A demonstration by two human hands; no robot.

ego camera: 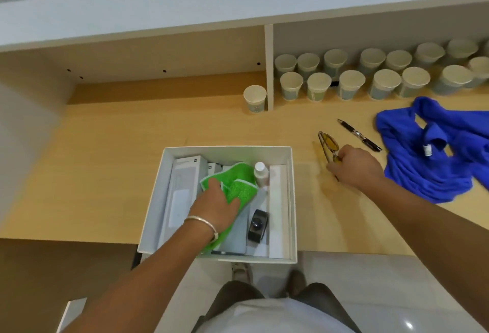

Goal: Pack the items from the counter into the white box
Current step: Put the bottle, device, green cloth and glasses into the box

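Observation:
The white box (153, 200) stands at the counter's front edge. Inside lie a white product carton (182, 187), a green cloth (242, 187), a small white-capped bottle (260, 172) and a black device (258, 225). My left hand (215, 207) rests on the green cloth inside the box, fingers spread over it. To the right of the box, my right hand (356, 167) grips a pair of yellow-lensed glasses (329, 145) on the counter. A black pen (358, 134) and a blue garment (434, 152) lie further right.
Several paper cups (349, 76) stand in rows on the low shelf at the back right; one cup (254, 98) stands left of the white divider (269, 68). A grey ledge overhangs the back. The wooden counter (111, 168) ends just under the box's near side.

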